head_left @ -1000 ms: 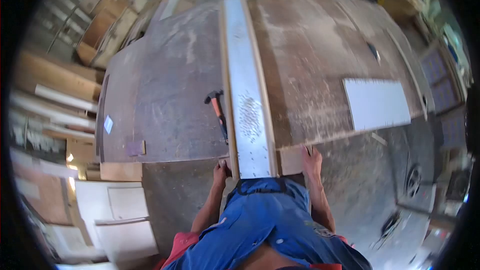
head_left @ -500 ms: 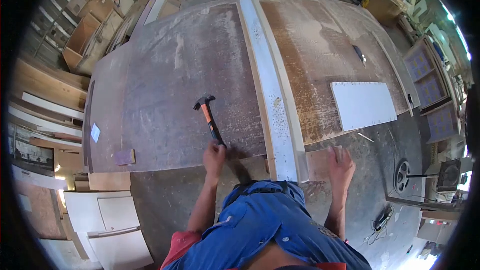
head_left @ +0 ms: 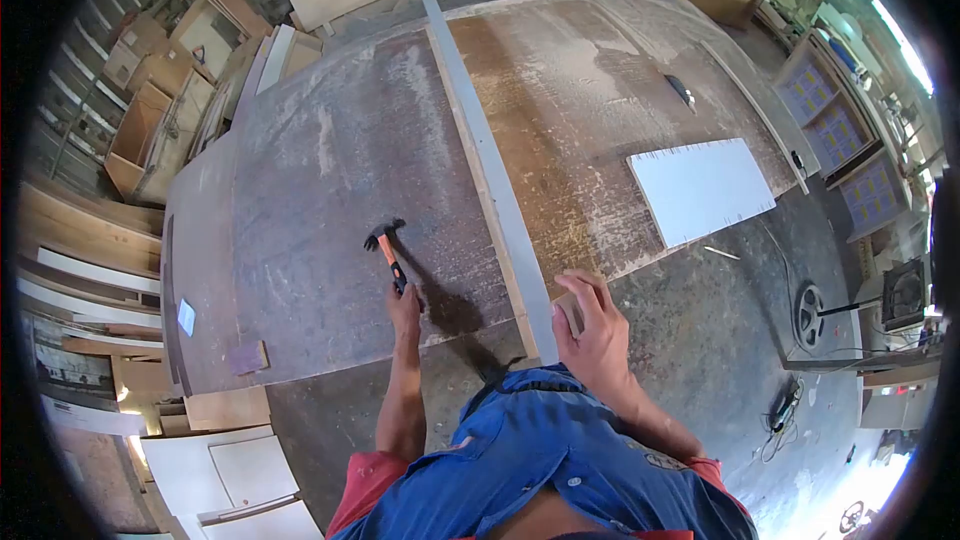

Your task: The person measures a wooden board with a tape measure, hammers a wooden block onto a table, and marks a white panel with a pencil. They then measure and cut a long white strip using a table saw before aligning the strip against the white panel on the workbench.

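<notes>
My left hand (head_left: 405,315) is closed around the black grip of a claw hammer (head_left: 386,244), with its dark head pointing away from me and an orange section on the handle. The hammer is over the brown worktable (head_left: 330,200), casting a shadow on it. A long, narrow board assembly (head_left: 485,160) runs away from me across the table, a grey-white face up and a bare wood edge along its left side. My right hand (head_left: 598,340) is at its near end, thumb and bent fingers apart, with nothing visible between them.
A white panel (head_left: 700,190) lies at the table's right edge, with a dark-handled tool (head_left: 681,92) beyond it. A purplish block (head_left: 248,357) sits at the left front corner. White panels (head_left: 235,475) stand on the floor at left; a wheel (head_left: 808,315) is at right.
The long board has been turned, so its wide white face with small brown bits no longer shows. My right hand has moved left to its near end. The view has shifted; the hammer stays held.
</notes>
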